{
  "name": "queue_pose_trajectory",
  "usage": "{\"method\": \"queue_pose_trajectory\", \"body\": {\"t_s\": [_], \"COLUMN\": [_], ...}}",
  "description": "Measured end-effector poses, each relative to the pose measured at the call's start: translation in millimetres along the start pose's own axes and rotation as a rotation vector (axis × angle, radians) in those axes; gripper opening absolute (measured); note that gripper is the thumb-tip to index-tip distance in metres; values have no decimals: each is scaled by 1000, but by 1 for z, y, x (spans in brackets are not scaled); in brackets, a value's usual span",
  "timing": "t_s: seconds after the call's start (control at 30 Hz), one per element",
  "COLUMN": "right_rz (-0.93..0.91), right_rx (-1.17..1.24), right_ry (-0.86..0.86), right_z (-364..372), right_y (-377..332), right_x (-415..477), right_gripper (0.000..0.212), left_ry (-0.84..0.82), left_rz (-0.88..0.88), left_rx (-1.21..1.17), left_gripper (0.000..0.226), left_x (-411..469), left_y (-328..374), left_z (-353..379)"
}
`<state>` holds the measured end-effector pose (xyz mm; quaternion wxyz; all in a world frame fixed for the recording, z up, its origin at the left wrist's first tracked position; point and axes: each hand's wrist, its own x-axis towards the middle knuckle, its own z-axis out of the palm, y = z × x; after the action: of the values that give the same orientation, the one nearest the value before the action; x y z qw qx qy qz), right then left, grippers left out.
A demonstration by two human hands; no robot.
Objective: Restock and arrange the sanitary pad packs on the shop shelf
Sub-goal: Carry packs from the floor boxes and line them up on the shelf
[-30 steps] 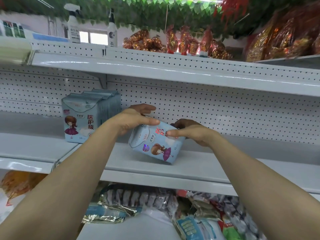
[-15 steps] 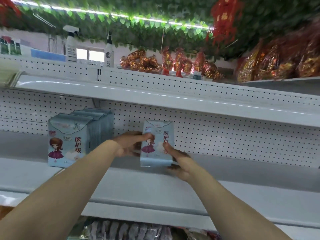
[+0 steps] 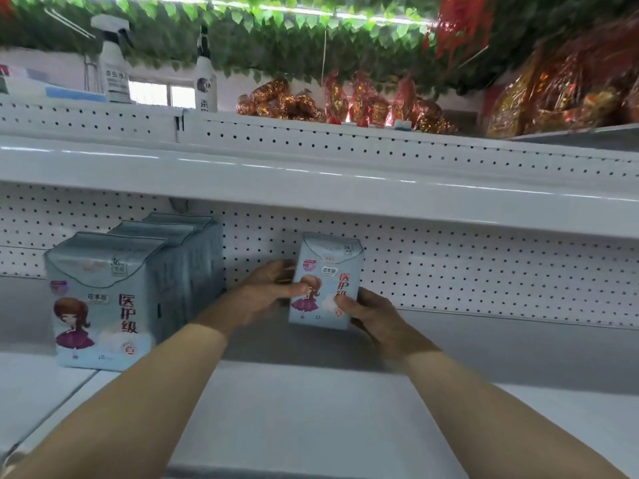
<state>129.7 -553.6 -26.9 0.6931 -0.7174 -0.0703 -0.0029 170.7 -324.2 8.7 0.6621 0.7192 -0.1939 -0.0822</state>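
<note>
Tilted a second ago, the pale-blue plastic sanitary pad pack (image 3: 325,281) now stands upright on the white metal shelf (image 3: 311,409), left hand (image 3: 262,299) and right hand (image 3: 377,319) gripping its sides; next, probably a slide toward the matching row (image 3: 100,305).

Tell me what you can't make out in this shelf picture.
All in the head view:
- Pack count behind the front pack at left: it hides them.
- Whether the held pack touches the pegboard: its own body blocks that.
- Fingers of the left hand and right hand: partly behind the held pack.
- Print on the spray bottle label: blurred.
</note>
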Motion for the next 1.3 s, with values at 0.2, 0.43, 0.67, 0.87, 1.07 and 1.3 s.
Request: {"method": "queue_pose_trajectory", "body": {"t_s": [0.2,0.43,0.67,0.87,1.07,1.3], "right_rz": [16,-6,-45,-50,-3,-3], "right_rx": [-62,-91,-167,-302,-521,-548], "right_ry": [126,209,240,297,349,385], "right_z": [-1,-8,-14,-13,-8,-28], "right_y": [9,16,21,21,16,-10], "right_x": [25,49,58,58,46,-3], "right_gripper": [33,26,26,27,39,73], "left_ry": [20,34,101,149,283,654], "left_rz": [34,82,86,78,67,116], "left_rx": [91,37,116,124,193,330], "left_gripper": [55,56,36,32,28,58], "left_x": [20,37,46,45,31,3], "left_y": [-21,-34,-38,-42,-35,-16], "left_z": [-2,-2,2,4,24,63]}}
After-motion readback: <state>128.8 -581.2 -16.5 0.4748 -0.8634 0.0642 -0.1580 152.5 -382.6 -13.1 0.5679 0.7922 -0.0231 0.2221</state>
